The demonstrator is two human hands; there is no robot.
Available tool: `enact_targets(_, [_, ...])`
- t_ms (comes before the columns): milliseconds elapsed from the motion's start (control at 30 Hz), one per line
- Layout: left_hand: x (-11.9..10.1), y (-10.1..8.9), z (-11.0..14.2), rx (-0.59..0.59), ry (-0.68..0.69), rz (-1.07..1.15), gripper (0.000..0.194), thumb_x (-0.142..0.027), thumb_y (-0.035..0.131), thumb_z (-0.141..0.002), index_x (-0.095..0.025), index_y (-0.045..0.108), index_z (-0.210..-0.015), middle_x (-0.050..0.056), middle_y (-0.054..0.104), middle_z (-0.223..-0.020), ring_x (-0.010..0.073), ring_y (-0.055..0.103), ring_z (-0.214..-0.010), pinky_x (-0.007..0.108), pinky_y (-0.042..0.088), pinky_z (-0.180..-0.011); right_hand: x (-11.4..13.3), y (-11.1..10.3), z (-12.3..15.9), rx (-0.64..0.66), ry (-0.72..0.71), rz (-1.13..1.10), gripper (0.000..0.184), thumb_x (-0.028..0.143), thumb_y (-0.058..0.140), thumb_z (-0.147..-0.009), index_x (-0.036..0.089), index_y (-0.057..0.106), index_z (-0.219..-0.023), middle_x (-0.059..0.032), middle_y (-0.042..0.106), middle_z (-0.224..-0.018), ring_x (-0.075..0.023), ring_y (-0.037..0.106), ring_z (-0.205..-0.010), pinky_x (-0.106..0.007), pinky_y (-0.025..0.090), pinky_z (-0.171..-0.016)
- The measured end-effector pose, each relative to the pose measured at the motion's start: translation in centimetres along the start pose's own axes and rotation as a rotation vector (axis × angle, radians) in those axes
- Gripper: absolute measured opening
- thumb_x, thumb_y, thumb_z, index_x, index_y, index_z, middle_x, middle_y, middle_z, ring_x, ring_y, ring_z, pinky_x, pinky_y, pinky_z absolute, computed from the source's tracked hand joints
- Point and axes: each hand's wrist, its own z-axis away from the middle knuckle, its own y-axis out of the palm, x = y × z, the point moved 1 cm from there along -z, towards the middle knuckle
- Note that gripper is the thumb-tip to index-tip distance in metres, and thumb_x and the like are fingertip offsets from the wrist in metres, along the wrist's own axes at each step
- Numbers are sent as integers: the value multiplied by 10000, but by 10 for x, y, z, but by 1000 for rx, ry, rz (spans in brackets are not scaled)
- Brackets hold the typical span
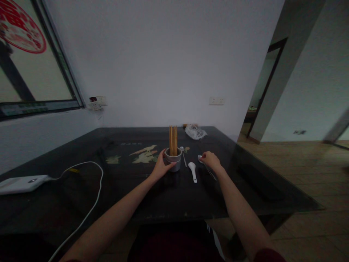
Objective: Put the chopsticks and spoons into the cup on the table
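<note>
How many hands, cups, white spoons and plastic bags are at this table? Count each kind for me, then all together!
Hands: 2, the left hand and right hand
Cups: 1, the grey cup
White spoons: 1, the white spoon
Plastic bags: 1, the clear bag
Total: 5

- Pot (176, 160) in the left fingers (170, 166): smooth, dull; ceramic or metal, hard to tell.
- Chopsticks (173, 140) above the left fingers: plain wood, low sheen.
- Metal spoon (200, 158) at the right fingers (205, 157): polished.
- Slim spoon (184, 159) just right of the left fingers: shiny metal.
- Short spoon (192, 172) between both hands' fingers: glossy, porcelain-like.
- Bag (195, 133) beyond the fingers: thin, crinkled, see-through plastic.
- Counter (158, 198) beneath the fingers: smooth, glossy.
</note>
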Motion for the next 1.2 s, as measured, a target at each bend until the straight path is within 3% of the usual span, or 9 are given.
enact_targets(133, [-5,-5,-1,-75,-2,-56,856,-385,728,-656,-176,285,-1359,163,450,-1302,259,479,-1184,421,414,-968,1,-2,4,21,14,21,236,349,603,-764,187,697,-907,-136,688,-996,-264,652,-941,-284,450,-709])
enact_targets(367, [-19,-14,-1,-170,115,-124,694,-390,640,-756,-237,309,-1345,113,457,-1265,228,465,-1179,388,427,-948,1,-4,5,36,34,26,229,328,620,-748,187,693,-914,-138,684,-1007,-279,645,-965,-299,457,-730])
enact_targets(600, [-53,-24,7,-210,368,-327,427,-301,528,-843,-222,422,-1249,102,477,-1240,220,462,-1171,412,377,-1010,1,-4,5,52,52,29,242,324,647,-740,187,681,-936,-142,675,-1040,-283,642,-978,-314,461,-750])
enact_targets(700, [-67,-20,16,-172,466,-412,368,-251,506,-842,-218,469,-1207,92,512,-1205,229,457,-1179,433,344,-1039,1,-5,6,63,47,35,234,311,651,-741,181,678,-934,-145,673,-1042,-282,640,-985,-314,462,-757])
enact_targets(800, [-78,-4,26,8,480,-482,359,-227,479,-842,-214,493,-1201,93,541,-1192,239,463,-1180,443,337,-1046,1,-5,7,65,38,39,243,308,642,-747,176,669,-950,-150,667,-1058,-283,637,-994,-323,465,-766])
enact_targets(967, [-95,42,30,568,468,-526,400,-203,463,-839,-247,506,-1234,68,560,-1216,215,521,-1131,349,384,-1011,2,-5,8,51,20,29,255,320,623,-756,166,666,-955,-163,664,-1063,-291,638,-993,-336,471,-777])
enact_targets(1000, [-96,52,25,607,426,-525,399,-204,478,-833,-250,513,-1228,69,569,-1197,216,536,-1110,336,397,-996,2,-5,8,49,15,26,248,316,619,-759,165,667,-951,-163,667,-1056,-290,639,-993,-335,471,-779])
enact_targets(1100, [-93,83,-1,558,302,-593,315,-220,544,-811,-212,570,-1125,94,611,-1039,240,587,-1022,354,416,-963,2,-5,8,44,16,17,235,319,616,-766,168,670,-936,-158,671,-1052,-284,640,-991,-334,474,-780])
enact_targets(1200, [-82,112,-36,500,158,-843,236,-160,513,-821,-165,600,-1040,150,611,-1039,279,594,-1016,413,436,-915,1,-7,8,40,24,14,231,311,636,-756,173,672,-937,-145,671,-1061,-272,639,-990,-318,474,-773])
